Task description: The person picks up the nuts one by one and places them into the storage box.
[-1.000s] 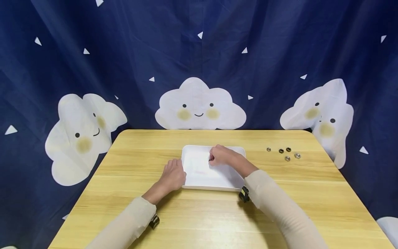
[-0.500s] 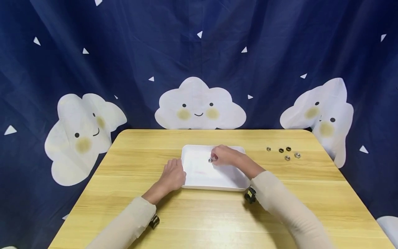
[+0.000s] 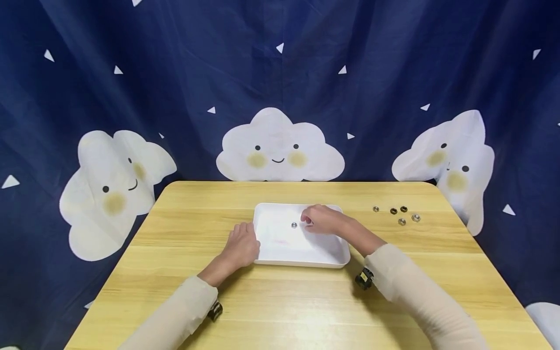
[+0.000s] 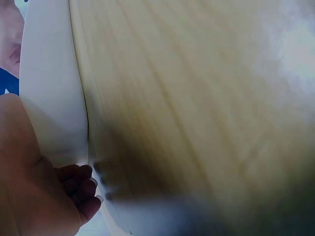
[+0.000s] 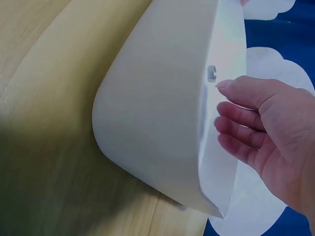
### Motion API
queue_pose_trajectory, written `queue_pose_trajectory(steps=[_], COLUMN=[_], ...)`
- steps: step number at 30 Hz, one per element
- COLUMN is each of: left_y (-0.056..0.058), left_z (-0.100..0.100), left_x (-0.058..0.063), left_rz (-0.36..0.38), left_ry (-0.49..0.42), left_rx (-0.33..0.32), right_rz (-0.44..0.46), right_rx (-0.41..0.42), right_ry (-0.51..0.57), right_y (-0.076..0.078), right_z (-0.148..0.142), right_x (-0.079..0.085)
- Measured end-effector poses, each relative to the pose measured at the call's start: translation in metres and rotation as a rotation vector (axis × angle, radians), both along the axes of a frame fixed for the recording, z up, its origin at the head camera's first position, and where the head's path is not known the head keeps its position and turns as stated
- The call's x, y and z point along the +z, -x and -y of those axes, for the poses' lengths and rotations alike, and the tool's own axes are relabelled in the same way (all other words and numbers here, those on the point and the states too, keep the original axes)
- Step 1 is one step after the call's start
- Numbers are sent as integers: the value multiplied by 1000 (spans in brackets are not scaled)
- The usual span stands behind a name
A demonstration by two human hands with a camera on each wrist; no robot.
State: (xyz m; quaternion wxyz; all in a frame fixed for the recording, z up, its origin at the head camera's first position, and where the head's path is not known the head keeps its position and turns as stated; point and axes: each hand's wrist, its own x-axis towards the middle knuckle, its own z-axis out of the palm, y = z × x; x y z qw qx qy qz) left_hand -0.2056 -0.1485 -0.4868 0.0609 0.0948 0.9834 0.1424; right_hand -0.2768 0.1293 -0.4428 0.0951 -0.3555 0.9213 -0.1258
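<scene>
One metal nut (image 3: 294, 225) in smooth tray (image 3: 280, 249)

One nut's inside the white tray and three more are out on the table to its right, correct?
Not three: the head view shows five nuts on the table to the right of the white tray, with one nut inside it.

Bright head view, dimmer wrist views
Table (image 3: 288, 306) carries soft sheen and shadows; left wrist view hazy, upper right glaring white.
</scene>
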Motion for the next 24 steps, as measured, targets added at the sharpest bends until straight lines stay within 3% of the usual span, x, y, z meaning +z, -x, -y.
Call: queue_pose_trajectory(steps=[10, 24], left_y=[1, 0], left_z=[-1, 0], left_x=[-5, -2], left_rz=[-3, -3], left_ry=[-2, 7], left_rx=[-1, 2], right_rz=[-57, -124], right_rx=[-11, -30], right_ry=[24, 141], right_y=[-7, -17], right_z=[-9, -34], right_x=[4, 11])
